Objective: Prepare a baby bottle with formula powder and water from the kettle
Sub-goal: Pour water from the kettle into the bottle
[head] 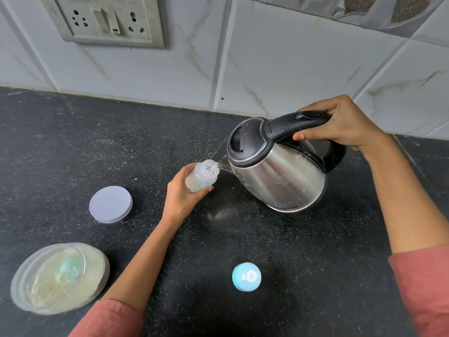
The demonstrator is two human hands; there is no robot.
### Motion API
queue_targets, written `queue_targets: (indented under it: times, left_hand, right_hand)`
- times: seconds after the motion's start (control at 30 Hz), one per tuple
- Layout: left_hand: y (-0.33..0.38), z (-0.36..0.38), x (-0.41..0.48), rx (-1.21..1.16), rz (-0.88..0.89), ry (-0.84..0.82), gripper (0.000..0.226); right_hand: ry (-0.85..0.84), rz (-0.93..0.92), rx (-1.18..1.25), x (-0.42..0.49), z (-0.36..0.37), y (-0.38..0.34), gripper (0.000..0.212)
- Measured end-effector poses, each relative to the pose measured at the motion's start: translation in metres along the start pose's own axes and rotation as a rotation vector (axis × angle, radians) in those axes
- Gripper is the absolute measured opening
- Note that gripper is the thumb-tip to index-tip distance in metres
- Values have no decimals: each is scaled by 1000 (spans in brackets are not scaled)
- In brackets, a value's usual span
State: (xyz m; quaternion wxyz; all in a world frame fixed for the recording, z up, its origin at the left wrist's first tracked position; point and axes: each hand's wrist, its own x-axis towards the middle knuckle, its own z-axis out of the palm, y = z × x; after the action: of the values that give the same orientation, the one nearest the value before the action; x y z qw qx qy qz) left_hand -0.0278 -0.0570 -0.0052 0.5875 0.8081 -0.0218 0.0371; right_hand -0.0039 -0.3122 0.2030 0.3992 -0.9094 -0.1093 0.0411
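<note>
Red sleeves; left hand tight round baby bottle; right hand tight round tilted kettle handle

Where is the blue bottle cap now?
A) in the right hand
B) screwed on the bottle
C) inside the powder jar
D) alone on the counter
D: the blue cap lies alone on the black counter, and the left hand holds the bottle with its mouth uncovered.

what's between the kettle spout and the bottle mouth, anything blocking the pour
Nothing visible. The kettle has its spout right at the open mouth of the bottle, which the left hand holds tilted toward it. The right hand grips the kettle's handle. The blue teat cap lies apart on the counter.
</note>
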Motion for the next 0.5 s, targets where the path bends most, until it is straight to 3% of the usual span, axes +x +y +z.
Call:
queue_targets:
  times: [0.5]
  left_hand:
    - [-6,-3,-1,-41,2,1,56]
  right_hand:
    - [-23,-27,-34,0,3,-4,41]
